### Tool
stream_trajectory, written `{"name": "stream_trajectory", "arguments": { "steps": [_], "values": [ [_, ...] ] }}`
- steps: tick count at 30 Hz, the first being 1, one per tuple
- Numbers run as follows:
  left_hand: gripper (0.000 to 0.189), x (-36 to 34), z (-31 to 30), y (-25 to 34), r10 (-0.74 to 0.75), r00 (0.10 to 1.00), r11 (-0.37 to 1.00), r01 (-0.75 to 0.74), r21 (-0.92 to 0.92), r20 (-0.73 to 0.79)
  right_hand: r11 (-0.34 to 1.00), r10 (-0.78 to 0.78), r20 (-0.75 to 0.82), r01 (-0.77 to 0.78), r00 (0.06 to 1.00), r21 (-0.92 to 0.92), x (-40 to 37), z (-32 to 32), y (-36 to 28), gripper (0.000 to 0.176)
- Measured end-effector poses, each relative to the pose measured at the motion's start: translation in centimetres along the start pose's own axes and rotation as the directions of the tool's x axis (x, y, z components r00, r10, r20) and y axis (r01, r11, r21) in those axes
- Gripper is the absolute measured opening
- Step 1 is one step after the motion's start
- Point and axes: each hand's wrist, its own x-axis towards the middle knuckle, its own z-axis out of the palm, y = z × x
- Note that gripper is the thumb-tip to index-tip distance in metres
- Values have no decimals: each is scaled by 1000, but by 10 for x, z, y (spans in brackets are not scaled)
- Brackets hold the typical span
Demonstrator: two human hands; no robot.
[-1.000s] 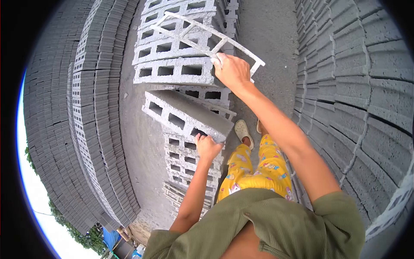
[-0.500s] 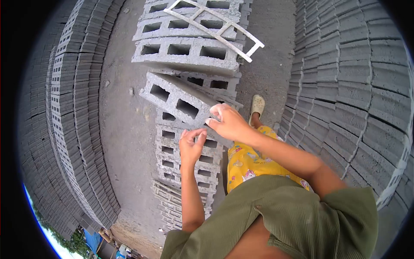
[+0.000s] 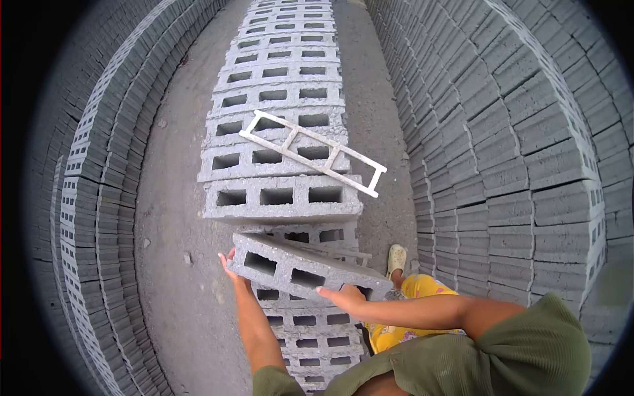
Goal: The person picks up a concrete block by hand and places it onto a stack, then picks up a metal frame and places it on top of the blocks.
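Note:
A grey hollow concrete block [image 3: 310, 263] with three holes sits tilted on the near end of a long block row. My left hand [image 3: 228, 264] grips its left end. My right hand [image 3: 345, 296] holds its lower right edge, fingers along the face. Just beyond it another hollow block [image 3: 281, 198] lies flat on top of the row. A white ladder-shaped frame [image 3: 314, 152] lies loose and slanted across the blocks further on, apart from both hands.
The block row [image 3: 284, 72] runs away down the middle. Tall stacks of grey blocks [image 3: 528, 132] wall in the right side and others [image 3: 86, 198] the left. Bare dirt strips run either side of the row. My foot [image 3: 396, 259] stands beside the row.
My right hand let go of the white frame, which now lies on the row. Both hands moved onto the tilted block's ends. The view has swung to look along the row.

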Motion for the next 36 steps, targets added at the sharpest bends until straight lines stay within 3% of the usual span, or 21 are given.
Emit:
{"name": "stream_trajectory", "arguments": {
  "steps": [2, 3, 6, 7, 9, 14, 16, 17, 20, 22, 24, 25, 26, 29, 33, 36],
  "values": [
    [83, 9, -5, -12, -22, 999, 999, 24, 38, -35, 997, 68, -104, -65, 992, 33, -1, 8, -1, 94],
    [67, -7, 30, -16, -22, 1000, 999, 22, -39, -14, 992, 117, -137, -108, 984, 72, 2, 12, -1, 96],
    [61, -19, 50, -27, -33, 999, 994, 33, -109, 2, 976, 216, -141, -208, 966, 67, 2, 15, -9, 101],
    [59, -23, 49, -29, -30, 1000, 992, 29, -121, -1, 982, 188, -234, -183, 954, 43, -2, 19, -12, 98],
    [56, -29, 49, -32, -19, 1000, 989, 19, -148, -3, 988, 150, -159, -145, 976, 42, -10, 10, -14, 100],
    [47, -56, 63, -32, 14, 1000, 962, -13, -272, 3, 992, 122, -177, -114, 977, 56, -34, -4, -15, 84],
    [44, -72, 63, -32, 115, 991, 967, -128, -222, -71, 991, 130, -241, -127, 962, 30, -24, -12, -2, 78],
    [43, -82, 51, -33, 211, 966, 967, -228, -111, -151, 990, 137, -273, -138, 952, 14, -16, -16, 8, 74],
    [45, -119, 45, -36, 417, 838, 908, -404, 114, -352, 995, 91, -302, -98, 949, -10, -9, -39, 25, 56],
    [43, -163, 90, -32, 441, 766, 882, -466, 70, -467, 994, 6, -284, -38, 959, -107, -19, -61, 23, 51],
    [44, -223, 164, -22, 437, 764, 864, -504, -17, -475, 983, -81, -206, 44, 975, -178, -47, -79, 16, 49],
    [44, -245, 182, -20, 428, 766, 856, -513, -56, -481, 968, -150, -164, 111, 975, -227, -68, -89, 10, 57],
    [45, -229, 114, -32, 620, 687, 775, -611, 160, -378, 950, -187, -154, 139, 970, -278, -81, -97, 8, 56],
    [46, -285, 158, -55, 531, 718, 828, -554, 94, -450, 897, -254, -103, 195, 962, -397, -126, -125, 3, 52],
    [47, -318, 191, -78, 462, 802, 877, -477, 59, -378, 831, -341, -246, 169, 907, -530, -199, -152, -9, 47],
    [48, -331, 222, -94, 402, 859, 907, -422, 8, -315, 820, -348, -431, 47, 832, -571, -257, -171, -12, 47]
  ]
}}
